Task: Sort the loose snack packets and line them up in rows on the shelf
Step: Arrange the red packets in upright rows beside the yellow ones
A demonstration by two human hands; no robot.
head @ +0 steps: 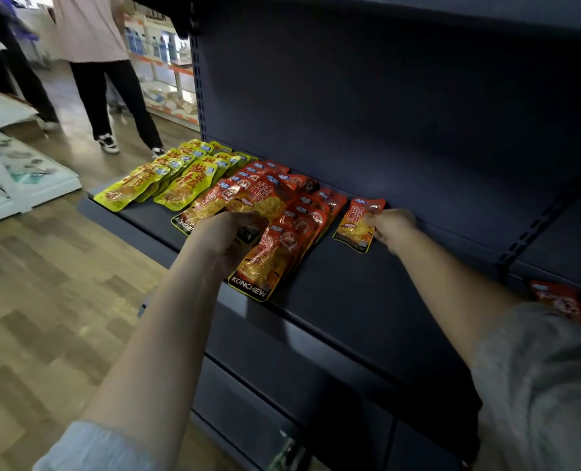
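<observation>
A person's right hand (391,229) is pinching a lone orange packet (360,223) on the dark shelf (367,300), while the left hand (226,237) is gripping packets beside orange rows (284,232) and yellow rows (166,175).

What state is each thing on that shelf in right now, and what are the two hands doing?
Yellow packets: lying in overlapping rows at the shelf's left end.
Red packets: overlapping rows beside the yellow.
Single red packet: apart to the right, pinched by the right hand.
Left hand: gripping red packets.
Shelf: bare on its right part.
</observation>
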